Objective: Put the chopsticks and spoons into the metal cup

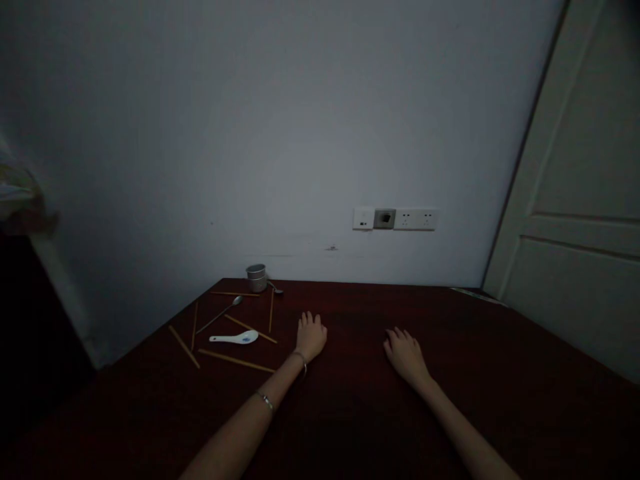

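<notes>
My left hand [311, 336] lies palm down on the dark red table [350, 400], fingers stretched forward, holding nothing. To its left are several loose chopsticks [237, 361], pointing different ways. Among them rest a white ceramic spoon [235, 338] with a blue mark in its bowl and a long-handled metal spoon [220, 315]. Farther back stands a metal cup [257, 278], with another metal spoon [275, 289] beside it. My right hand [406, 355] also rests palm down on the table, fingers apart and touching only the tabletop.
A pale wall [300, 147] with a row of sockets [395, 219] rises behind the table. A panelled door [585, 213] stands at the right. A thin pale strip [477, 296] lies by the back right edge. Blurred items [23, 200] are at far left.
</notes>
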Demonstrator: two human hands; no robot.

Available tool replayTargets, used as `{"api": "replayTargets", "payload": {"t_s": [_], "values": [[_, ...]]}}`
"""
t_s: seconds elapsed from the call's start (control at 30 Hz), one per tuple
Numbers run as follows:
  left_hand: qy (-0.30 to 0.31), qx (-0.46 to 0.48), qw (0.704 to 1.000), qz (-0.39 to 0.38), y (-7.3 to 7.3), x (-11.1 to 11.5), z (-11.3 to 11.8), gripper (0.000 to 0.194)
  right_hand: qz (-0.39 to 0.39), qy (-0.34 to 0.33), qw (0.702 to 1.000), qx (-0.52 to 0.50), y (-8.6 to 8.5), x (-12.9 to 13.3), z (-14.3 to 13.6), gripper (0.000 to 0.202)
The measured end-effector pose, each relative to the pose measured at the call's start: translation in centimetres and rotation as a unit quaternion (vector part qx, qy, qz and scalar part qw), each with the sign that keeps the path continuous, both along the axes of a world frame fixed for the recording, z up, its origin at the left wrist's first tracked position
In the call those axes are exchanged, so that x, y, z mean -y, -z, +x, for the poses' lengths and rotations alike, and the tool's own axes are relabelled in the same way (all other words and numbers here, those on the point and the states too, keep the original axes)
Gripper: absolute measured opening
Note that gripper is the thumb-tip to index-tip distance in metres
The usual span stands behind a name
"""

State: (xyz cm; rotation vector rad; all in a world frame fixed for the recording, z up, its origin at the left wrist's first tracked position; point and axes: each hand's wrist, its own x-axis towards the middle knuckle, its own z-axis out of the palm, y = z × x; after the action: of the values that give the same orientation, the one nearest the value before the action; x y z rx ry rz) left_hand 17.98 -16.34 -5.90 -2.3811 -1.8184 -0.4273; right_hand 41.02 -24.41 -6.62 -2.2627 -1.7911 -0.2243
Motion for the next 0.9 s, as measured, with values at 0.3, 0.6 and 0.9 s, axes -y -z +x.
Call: {"api": "replayTargets", "payload": {"t_s": [0.3,0.6,0.9], "values": [[0.001,0.005,1.0,-0.029,-0.3,0.4,0.0,0.049,-0.019,0.0,0.999,0.046,0.8,-0.3,0.2,0.044],[0.037,-0.077,0.995,-0.059,-3.2,0.8,0.6,0.046,0.019,-0.068,0.997,0.042,-4.6,-1.3,-3.5,0.038],[0.176,-0.054,0.983,-0.023,-10.4,6.3,-5.3,0.036,0.053,-0.261,0.954,-0.138,-11.4,-7.2,-12.6,0.033]]}}
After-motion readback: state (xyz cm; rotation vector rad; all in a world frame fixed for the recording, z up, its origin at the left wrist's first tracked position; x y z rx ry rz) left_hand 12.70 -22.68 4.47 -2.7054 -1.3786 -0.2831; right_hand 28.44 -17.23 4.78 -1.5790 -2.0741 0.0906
